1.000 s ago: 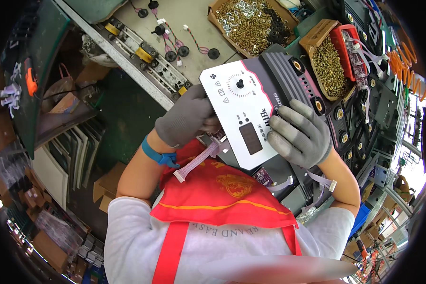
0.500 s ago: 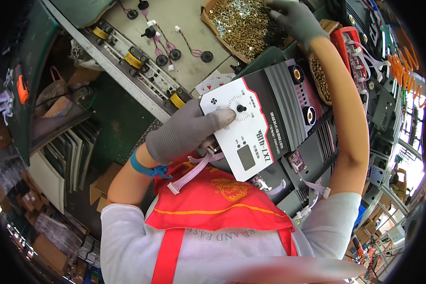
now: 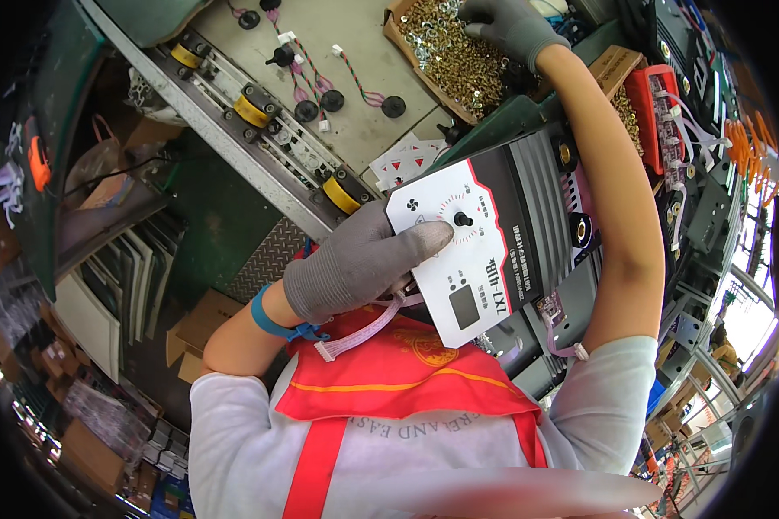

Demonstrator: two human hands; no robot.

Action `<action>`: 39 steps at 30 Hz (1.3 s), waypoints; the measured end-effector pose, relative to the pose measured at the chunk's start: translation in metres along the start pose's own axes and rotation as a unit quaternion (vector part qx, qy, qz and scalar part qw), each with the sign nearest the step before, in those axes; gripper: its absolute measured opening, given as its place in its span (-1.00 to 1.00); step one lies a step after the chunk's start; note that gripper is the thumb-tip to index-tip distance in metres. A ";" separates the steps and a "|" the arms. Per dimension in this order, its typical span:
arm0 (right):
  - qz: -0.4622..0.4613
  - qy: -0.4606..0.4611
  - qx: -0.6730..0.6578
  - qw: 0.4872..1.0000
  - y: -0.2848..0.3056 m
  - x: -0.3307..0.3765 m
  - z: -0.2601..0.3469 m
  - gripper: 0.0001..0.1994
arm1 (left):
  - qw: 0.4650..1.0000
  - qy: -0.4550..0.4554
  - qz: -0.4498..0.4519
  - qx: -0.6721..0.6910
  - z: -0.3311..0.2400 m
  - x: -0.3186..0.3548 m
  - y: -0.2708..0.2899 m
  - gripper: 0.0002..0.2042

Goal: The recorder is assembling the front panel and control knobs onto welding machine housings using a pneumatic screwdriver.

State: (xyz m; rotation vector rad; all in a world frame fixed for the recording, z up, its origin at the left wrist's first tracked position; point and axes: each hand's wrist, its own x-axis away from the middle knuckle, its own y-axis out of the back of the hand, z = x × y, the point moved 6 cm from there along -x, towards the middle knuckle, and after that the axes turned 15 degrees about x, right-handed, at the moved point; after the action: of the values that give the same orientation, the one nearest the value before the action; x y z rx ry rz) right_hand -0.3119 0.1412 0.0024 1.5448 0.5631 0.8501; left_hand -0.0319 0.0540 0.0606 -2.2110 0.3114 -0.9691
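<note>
My left hand, in a grey glove, grips the near left edge of a white and black control panel. Its thumb lies on the white face beside a black knob; the other fingers are hidden underneath. The panel is tilted and has a dark display window. A pale ribbon cable hangs below that hand. Up at the far side, my gloved right hand reaches over a cardboard box of brass-coloured screws. Its thumb and forefinger look apart, with the other fingers partly hidden and nothing visible between them.
Wired black round parts lie on the bench left of the box. A rail with yellow rollers runs along the bench edge. Playing cards lie beyond the panel. A red bin with small circuit boards stands at the right.
My left hand and the panel have shifted slightly right and nearer in the picture. My right hand has moved left over the screw box.
</note>
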 end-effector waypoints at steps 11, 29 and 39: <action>-0.023 -0.089 -0.129 0.987 -0.013 0.009 -0.026 -0.80 | 0.999 -0.037 -0.026 -0.002 0.003 -0.002 -0.003 -0.58; 0.100 -0.144 -0.459 0.871 0.082 0.175 0.125 -0.81 | 0.996 -0.054 0.006 -0.069 0.006 0.001 -0.001 -0.59; -0.058 0.036 -0.317 0.946 0.089 0.191 0.132 -0.75 | 0.998 -0.036 0.016 -0.042 0.003 0.007 -0.007 -0.59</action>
State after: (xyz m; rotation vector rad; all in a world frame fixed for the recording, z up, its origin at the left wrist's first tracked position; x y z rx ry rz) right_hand -0.1024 0.1908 0.1262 0.8866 0.3748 0.8887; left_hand -0.0254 0.0573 0.0672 -2.3040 0.3585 -0.8728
